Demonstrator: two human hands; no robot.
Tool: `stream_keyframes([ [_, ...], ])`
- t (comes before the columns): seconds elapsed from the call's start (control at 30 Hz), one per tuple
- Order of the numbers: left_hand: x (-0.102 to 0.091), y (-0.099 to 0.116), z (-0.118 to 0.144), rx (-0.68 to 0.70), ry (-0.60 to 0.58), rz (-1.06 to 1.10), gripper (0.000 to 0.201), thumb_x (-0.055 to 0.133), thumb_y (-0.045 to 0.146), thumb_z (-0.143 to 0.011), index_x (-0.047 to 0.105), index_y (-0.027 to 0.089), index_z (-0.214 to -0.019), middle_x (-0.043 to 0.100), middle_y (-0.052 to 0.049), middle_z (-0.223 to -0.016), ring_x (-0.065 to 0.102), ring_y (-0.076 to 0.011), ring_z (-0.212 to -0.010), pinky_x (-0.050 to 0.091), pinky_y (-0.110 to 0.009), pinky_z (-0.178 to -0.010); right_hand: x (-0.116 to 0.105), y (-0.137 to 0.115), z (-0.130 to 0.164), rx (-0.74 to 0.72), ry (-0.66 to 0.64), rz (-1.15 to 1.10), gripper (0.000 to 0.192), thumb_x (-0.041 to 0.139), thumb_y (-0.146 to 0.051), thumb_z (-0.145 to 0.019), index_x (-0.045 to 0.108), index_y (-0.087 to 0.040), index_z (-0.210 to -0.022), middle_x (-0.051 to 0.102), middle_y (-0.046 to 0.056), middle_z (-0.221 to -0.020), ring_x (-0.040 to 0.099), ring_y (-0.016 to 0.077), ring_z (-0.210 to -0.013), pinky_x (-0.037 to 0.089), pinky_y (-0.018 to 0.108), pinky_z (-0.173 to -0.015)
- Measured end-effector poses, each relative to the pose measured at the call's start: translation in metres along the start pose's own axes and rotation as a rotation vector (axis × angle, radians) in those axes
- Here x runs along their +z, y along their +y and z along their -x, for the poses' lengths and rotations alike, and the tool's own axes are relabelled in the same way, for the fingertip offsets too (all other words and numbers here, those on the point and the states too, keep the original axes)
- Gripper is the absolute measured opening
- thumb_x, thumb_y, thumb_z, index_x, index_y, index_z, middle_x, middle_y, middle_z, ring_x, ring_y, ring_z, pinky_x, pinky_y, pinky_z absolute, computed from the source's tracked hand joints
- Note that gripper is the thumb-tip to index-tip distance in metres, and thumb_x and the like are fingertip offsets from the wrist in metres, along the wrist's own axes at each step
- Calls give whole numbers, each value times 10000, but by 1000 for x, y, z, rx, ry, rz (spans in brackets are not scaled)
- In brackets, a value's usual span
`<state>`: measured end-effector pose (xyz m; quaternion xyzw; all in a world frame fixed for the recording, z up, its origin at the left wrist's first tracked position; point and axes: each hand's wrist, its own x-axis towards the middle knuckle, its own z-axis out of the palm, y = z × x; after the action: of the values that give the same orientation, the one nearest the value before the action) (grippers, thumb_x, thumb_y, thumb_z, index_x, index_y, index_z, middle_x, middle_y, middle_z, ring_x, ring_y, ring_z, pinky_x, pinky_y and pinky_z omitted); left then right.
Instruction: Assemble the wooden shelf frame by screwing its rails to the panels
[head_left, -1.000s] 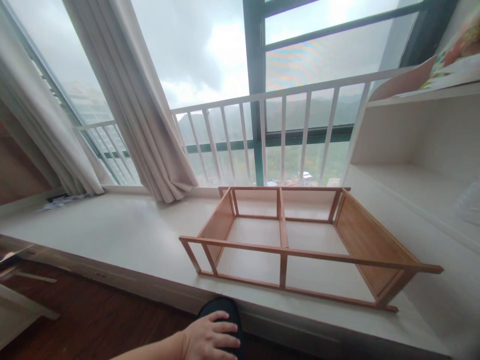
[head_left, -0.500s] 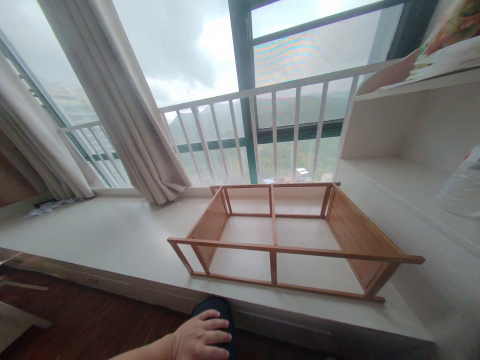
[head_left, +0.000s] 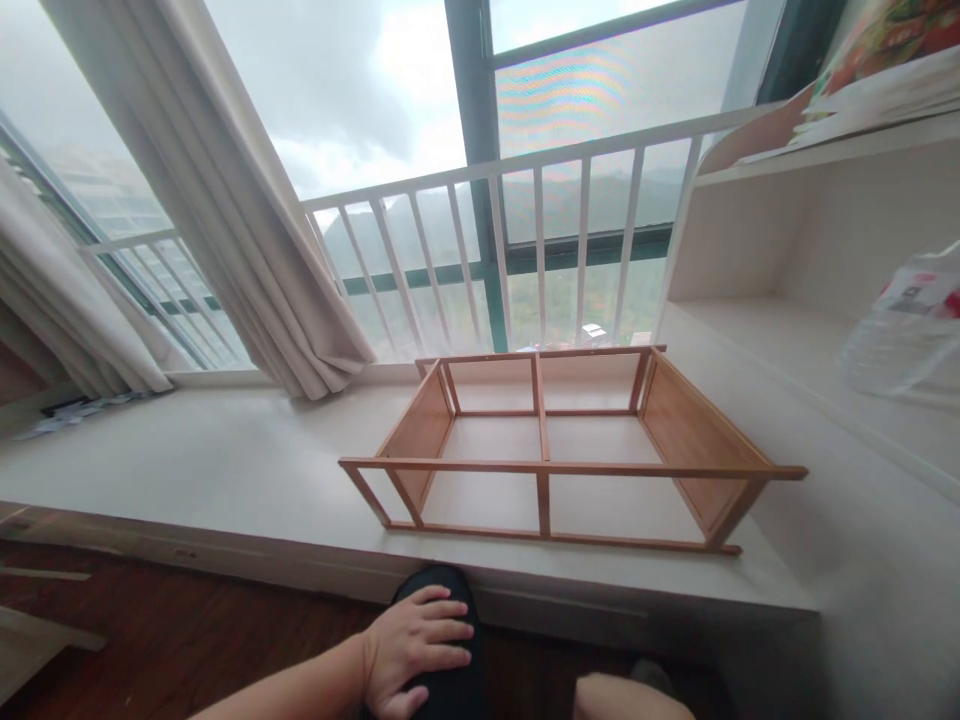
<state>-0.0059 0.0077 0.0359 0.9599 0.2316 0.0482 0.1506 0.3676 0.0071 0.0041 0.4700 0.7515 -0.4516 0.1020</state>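
Black-clad knee [head_left: 442, 640] is sitting at six o'clock, with the left hand [head_left: 416, 645] lying flat on it, fingers [head_left: 442, 632] spread and gripping nothing. Toward twelve o'clock, well apart, a wooden frame [head_left: 555, 465] is resting on the white ledge [head_left: 225, 470]. The right hand's fingers are hidden.

No text, brand or number can be read. A clear plastic bottle [head_left: 904, 330] on the white shelf [head_left: 817, 350] at the right edge carries a red-and-white label, too blurred to read.
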Motion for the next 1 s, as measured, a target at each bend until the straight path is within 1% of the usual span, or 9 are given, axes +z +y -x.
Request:
stream_keyframes([
  [0.07,0,1,-2,-19,-7,17,639,398,513,-880,534,284,-1461,659,-76,-1441,544,-337,-1394,310,-520,-1230,-4,-3,1,14,11,7,132,791,-242,-801,748,-194,-916,703,-12,-816,647,152,-697,491,244,-587],
  [0.17,-1,4,-6,-88,3,42,618,451,473,-857,560,304,-1442,667,-56,-1437,549,-338,-1395,320,-524,-1225,-20,-13,4,-57,66,-81,118,681,-94,-649,711,-208,-659,608,-53,-557,598,144,-559,360,224,-502],
  [0.27,-2,11,-13,-175,24,62,593,530,397,-822,595,331,-1408,675,-34,-1428,570,-337,-1375,337,-541,-1215,-43,-27,10,-229,131,-292,115,636,-95,-626,690,-191,-657,677,-38,-609,631,139,-617,384,206,-548],
  [0.37,-2,21,-27,-302,103,87,464,559,297,-844,685,331,-1290,728,-31,-1338,621,-320,-1314,381,-544,-1189,-64,-40,12,-377,314,-490,73,634,-157,-701,688,-178,-746,751,-1,-748,652,142,-720,428,207,-644],
  [0.5,5,27,-55,-535,392,101,274,494,272,-961,763,264,-1013,785,-74,-1095,714,-282,-1080,549,-485,-994,-80,-55,0,-464,570,-692,104,637,-265,-826,669,-167,-813,722,3,-724,535,108,-592,373,219,-575],
  [0.67,19,14,-112,-651,872,19,230,532,300,-1003,667,235,-1177,703,-119,-1158,666,-279,-1119,564,-492,-987,-87,-60,-27,-520,852,-902,267,716,-428,-857,674,-165,-876,705,20,-782,611,139,-663,457,246,-618],
  [0.77,26,7,-161,-662,1066,-74,439,605,287,-967,506,205,-1387,618,-180,-1307,595,-325,-1253,519,-564,-1045,-92,-56,-37,-492,1001,-975,357,747,-509,-852,673,-162,-889,702,26,-784,614,136,-618,469,241,-573],
  [0.9,35,-2,-225,-688,1114,-53,852,688,354,-914,219,187,-1606,429,-257,-1535,418,-406,-1449,399,-654,-1151,-101,-49,-40,-504,1098,-1083,356,761,-511,-863,687,-166,-914,770,89,-983,635,125,-611,527,240,-566],
  [1.0,37,-9,-257,-761,1187,5,886,695,405,-903,212,177,-1610,387,-283,-1548,369,-455,-1467,368,-709,-1147,-106,-49,-39,-533,1136,-1135,295,787,-449,-861,695,-171,-895,781,93,-1001,666,130,-629,570,248,-606],
])
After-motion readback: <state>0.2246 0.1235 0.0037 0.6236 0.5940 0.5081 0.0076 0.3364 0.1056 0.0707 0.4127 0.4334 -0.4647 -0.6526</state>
